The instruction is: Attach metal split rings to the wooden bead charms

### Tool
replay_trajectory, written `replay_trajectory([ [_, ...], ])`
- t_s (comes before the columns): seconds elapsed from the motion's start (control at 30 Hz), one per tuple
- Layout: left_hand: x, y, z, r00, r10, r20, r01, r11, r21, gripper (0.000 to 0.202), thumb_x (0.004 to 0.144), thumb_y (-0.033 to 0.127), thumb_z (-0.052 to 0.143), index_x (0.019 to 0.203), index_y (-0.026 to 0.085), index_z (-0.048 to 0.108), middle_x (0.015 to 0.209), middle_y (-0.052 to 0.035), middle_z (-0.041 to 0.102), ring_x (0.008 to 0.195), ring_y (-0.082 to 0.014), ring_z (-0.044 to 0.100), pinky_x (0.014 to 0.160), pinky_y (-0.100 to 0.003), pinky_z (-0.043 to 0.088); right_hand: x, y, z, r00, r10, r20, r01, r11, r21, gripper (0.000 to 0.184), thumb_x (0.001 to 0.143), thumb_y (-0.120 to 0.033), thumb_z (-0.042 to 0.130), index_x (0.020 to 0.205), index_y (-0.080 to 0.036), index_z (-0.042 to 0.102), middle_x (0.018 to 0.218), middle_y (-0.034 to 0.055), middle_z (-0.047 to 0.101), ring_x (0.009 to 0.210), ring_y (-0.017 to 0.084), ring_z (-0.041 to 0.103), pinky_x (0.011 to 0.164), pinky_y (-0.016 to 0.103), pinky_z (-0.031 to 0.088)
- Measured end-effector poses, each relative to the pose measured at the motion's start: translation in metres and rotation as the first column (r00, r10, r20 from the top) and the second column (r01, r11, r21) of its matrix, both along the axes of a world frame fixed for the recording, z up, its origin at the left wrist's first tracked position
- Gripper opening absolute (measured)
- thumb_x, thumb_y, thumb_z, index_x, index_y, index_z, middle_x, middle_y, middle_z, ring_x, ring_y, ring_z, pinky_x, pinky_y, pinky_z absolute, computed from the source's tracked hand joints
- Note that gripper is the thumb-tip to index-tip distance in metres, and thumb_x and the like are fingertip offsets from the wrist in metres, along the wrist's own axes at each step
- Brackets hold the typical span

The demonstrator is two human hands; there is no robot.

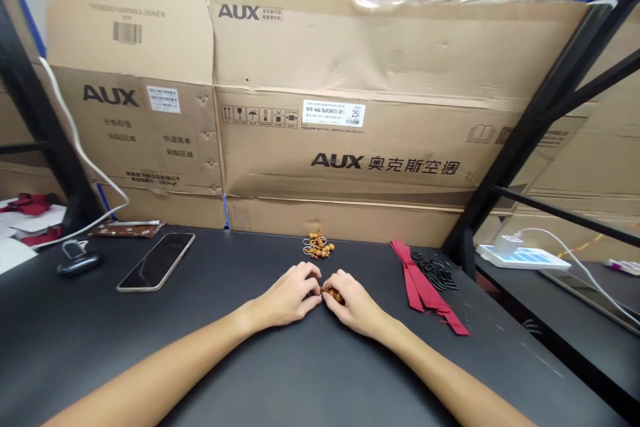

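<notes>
"Where are your hands?"

"Your left hand (287, 295) and right hand (353, 303) meet near the middle of the black counter (225, 373), close together."

"And your fingers?"

"Your right fingers (341, 282) close narrowly on a small cluster of wooden beads (333, 293). Your left fingers (311, 273) curl in just beside it, but you can't tell from this view whether they grip anything."

"What's around you?"

"Just ahead of your hands sits a heap of gourd-shaped wooden beads (318, 245) with thin loops of cord. To your right lie a red ribbon (423, 283) and, touching it, a pile of black rings (434, 270). Well to your left rests a smartphone (156, 261). Beyond the counter stands a flattened AUX cardboard carton (350, 100)."
</notes>
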State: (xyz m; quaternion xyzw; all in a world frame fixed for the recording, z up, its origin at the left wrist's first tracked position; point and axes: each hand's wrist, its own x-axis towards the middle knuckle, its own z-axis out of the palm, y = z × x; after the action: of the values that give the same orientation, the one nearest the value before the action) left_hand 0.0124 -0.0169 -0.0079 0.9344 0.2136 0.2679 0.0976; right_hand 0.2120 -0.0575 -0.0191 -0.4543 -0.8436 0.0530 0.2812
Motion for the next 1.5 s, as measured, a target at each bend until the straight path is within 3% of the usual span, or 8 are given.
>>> replay_trajectory([
  [0.27,0.0003,-0.0014,0.0034,0.999,-0.020,0.035,0.020,1.000,-0.008,0.015,0.093,0.018,0.047,0.085,0.018,0.060,0.109,-0.0067,0.054,0.098,-0.0176,0.053,0.091,-0.033,0.045,0.0037,0.0061,-0.0022,0.994,-0.108,0.002,0.108,0.994,-0.005,0.010,0.089,-0.018,0.047,0.084,-0.019,0.055,0.081,0.0043,0.061,0.079,0.020,0.050,0.072,0.033,0.040],
  [0.47,0.0004,-0.0018,0.0010,0.999,0.032,0.016,-0.032,0.999,0.019,0.010,0.087,0.026,0.058,0.083,0.017,0.061,0.109,-0.0073,0.054,0.097,-0.0196,0.054,0.089,-0.035,0.046,0.0005,0.0013,-0.0011,0.996,-0.035,-0.082,0.029,0.997,-0.070,0.012,0.090,-0.020,0.045,0.083,-0.020,0.054,0.078,0.0030,0.057,0.076,0.018,0.050,0.070,0.031,0.041],
  [0.6,0.0010,-0.0028,0.0015,0.999,0.035,0.001,-0.035,0.998,0.060,0.013,0.090,0.020,0.052,0.082,0.017,0.061,0.108,-0.0069,0.054,0.097,-0.0193,0.054,0.089,-0.034,0.045,-0.0003,-0.0006,-0.0003,0.990,-0.022,-0.140,0.006,0.993,-0.115,0.014,0.092,-0.023,0.044,0.085,-0.020,0.055,0.079,0.0027,0.057,0.074,0.017,0.051,0.067,0.029,0.042],
  [0.77,0.0001,-0.0030,0.0014,0.999,0.034,0.000,-0.034,0.998,0.061,0.012,0.087,0.028,0.058,0.082,0.018,0.062,0.110,-0.0079,0.054,0.097,-0.0208,0.054,0.089,-0.037,0.045,-0.0008,-0.0011,0.0024,0.983,-0.028,-0.181,-0.001,0.987,-0.159,0.014,0.091,-0.025,0.046,0.084,-0.020,0.057,0.078,0.0023,0.057,0.072,0.016,0.053,0.065,0.028,0.042],
  [0.87,-0.0001,-0.0034,0.0017,0.999,0.034,-0.011,-0.032,0.995,0.091,0.012,0.089,0.024,0.054,0.083,0.017,0.062,0.109,-0.0086,0.055,0.098,-0.0214,0.054,0.089,-0.037,0.045,-0.0004,-0.0005,0.0011,0.983,-0.034,-0.179,0.002,0.985,-0.174,0.016,0.091,-0.027,0.047,0.082,-0.020,0.058,0.076,0.0014,0.056,0.070,0.015,0.052,0.065,0.027,0.042],
  [1.17,0.0008,-0.0043,0.0048,1.000,0.001,0.000,-0.001,0.996,0.092,0.019,0.094,0.020,0.044,0.086,0.018,0.061,0.111,-0.0085,0.055,0.099,-0.0200,0.054,0.088,-0.036,0.046,0.0031,0.0055,-0.0007,0.990,-0.137,-0.035,0.135,0.990,-0.050,0.014,0.090,-0.022,0.045,0.083,-0.020,0.057,0.078,0.0051,0.059,0.077,0.021,0.051,0.071,0.034,0.042],
  [1.37,-0.0006,-0.0057,0.0039,0.999,0.053,-0.006,-0.052,0.995,0.090,0.014,0.087,0.031,0.058,0.085,0.018,0.062,0.113,-0.0089,0.054,0.101,-0.0228,0.053,0.089,-0.038,0.045,-0.0016,0.0006,-0.0006,0.983,-0.092,-0.161,0.067,0.986,-0.152,0.018,0.092,-0.027,0.045,0.083,-0.020,0.059,0.075,0.0024,0.057,0.071,0.017,0.053,0.065,0.029,0.042],
  [1.5,-0.0006,-0.0054,0.0035,0.998,0.054,-0.031,-0.050,0.990,0.133,0.013,0.090,0.024,0.052,0.085,0.018,0.062,0.114,-0.0088,0.055,0.104,-0.0231,0.052,0.090,-0.040,0.044,-0.0030,-0.0009,-0.0006,0.979,-0.069,-0.191,0.032,0.981,-0.192,0.021,0.093,-0.029,0.044,0.080,-0.020,0.058,0.075,0.0013,0.056,0.066,0.014,0.052,0.063,0.027,0.041],
])
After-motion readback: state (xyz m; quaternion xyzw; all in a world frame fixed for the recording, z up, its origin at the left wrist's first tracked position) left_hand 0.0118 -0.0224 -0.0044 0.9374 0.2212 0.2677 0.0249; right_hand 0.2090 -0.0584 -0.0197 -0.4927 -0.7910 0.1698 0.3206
